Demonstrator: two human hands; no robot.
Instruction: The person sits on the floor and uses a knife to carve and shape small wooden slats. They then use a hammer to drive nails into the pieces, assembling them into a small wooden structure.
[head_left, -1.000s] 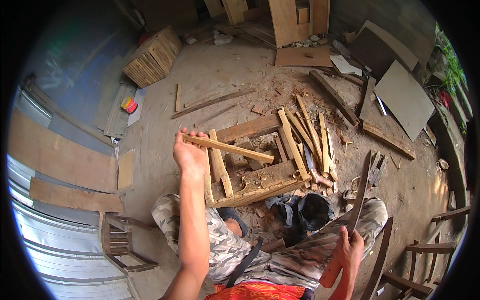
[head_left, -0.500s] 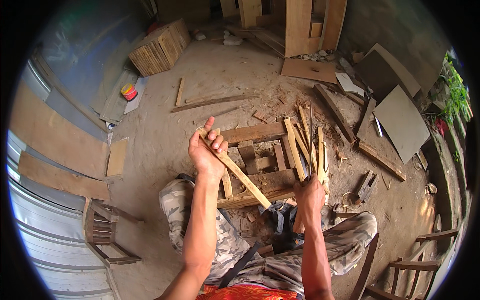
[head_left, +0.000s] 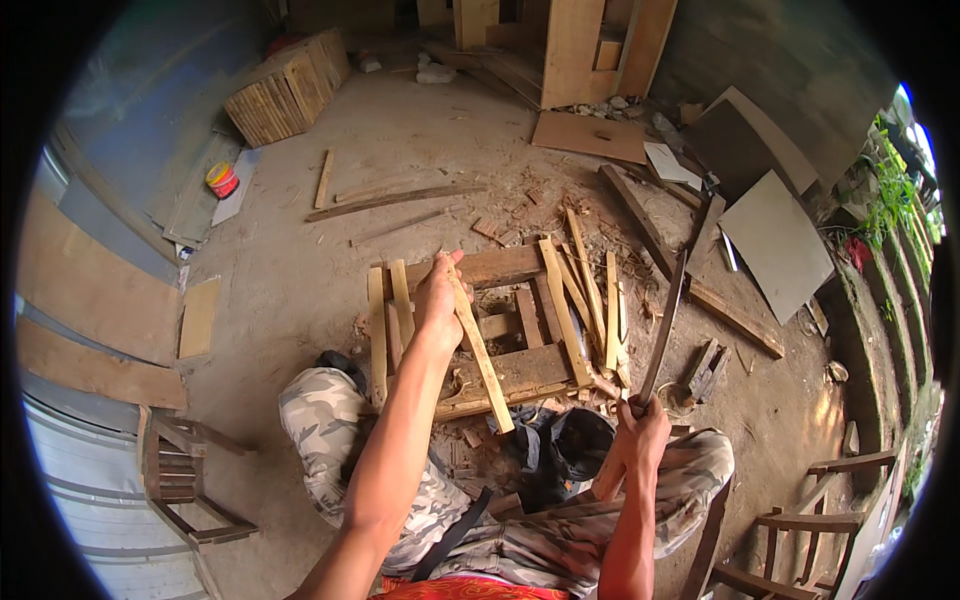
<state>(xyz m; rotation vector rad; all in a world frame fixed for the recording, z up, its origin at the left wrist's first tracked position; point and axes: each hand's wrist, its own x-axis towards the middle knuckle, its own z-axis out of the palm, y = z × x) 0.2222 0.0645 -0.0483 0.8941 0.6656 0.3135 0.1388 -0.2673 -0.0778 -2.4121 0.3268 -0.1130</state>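
One wooden slat (head_left: 480, 350) gripped by left hand (head_left: 438, 295); right hand (head_left: 640, 432) clenches one long blade (head_left: 662, 325).

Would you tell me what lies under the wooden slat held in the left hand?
Under the slat in the left hand lies a rough wooden frame with loose strips across it. The floor beneath the frame is mostly covered; only scraps and shavings show in the gaps.

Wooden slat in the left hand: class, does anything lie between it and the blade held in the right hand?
Nothing visible. The left hand grips the wooden slat above the wooden frame; the long blade in the right hand stands apart to its right, open space between.
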